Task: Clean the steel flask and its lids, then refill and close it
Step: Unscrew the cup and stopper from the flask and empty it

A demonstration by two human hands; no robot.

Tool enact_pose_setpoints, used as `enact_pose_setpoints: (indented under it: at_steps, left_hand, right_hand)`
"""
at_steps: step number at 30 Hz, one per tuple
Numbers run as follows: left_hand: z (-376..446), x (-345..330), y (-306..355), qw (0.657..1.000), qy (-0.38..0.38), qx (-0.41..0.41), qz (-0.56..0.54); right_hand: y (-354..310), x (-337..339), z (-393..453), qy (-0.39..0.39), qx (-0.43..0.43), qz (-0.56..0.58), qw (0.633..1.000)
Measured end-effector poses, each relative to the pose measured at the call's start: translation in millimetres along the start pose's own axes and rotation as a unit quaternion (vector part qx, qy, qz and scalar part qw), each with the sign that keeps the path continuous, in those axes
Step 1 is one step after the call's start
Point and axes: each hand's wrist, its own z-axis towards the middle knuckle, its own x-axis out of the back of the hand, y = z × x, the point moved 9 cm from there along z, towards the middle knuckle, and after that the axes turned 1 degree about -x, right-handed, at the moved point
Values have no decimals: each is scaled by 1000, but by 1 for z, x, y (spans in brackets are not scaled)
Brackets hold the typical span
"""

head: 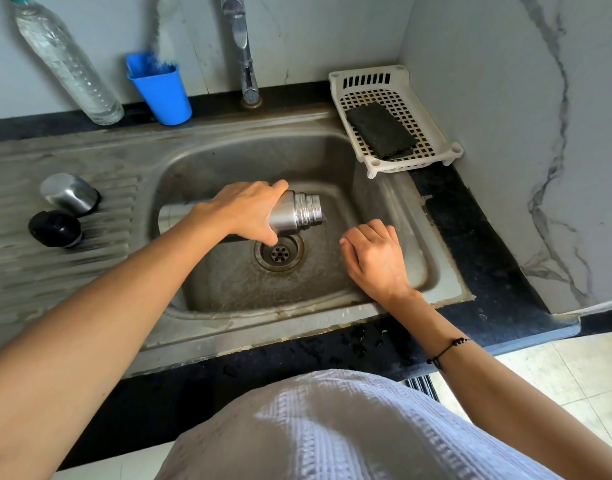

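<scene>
Left hand (249, 211) grips the steel flask (290, 213) sideways over the sink (332, 157), open mouth pointing right, just above the drain (279, 252). Right hand (375, 258) hangs loosely curled, holding nothing, near the basin's right wall. Steel cap (69, 194) and black lid (55, 228) sit on the drainboard, well apart from the basin edge.

This is a home kitchen, seen at the washing-up corner. A steel sink (394, 188) with a ribbed draining board (55, 265) on its left is set into a dark stone counter (488, 258), with a tap (244, 53) at the far side. Marble-patterned walls (505, 98) meet in the far right corner, where a white plastic rack (432, 133) holds a dark scrubbing pad (380, 129). A blue cup (166, 95) and a clear plastic bottle (69, 64) stand at the far left.
</scene>
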Motion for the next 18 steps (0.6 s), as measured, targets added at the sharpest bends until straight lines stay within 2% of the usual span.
enact_pose_setpoints:
  at_steps: [18]
  left_hand:
    - [1,-1,1,1000,-8,-2,-9]
  right_hand:
    - [1,-1,0,2,-4,-8,1000]
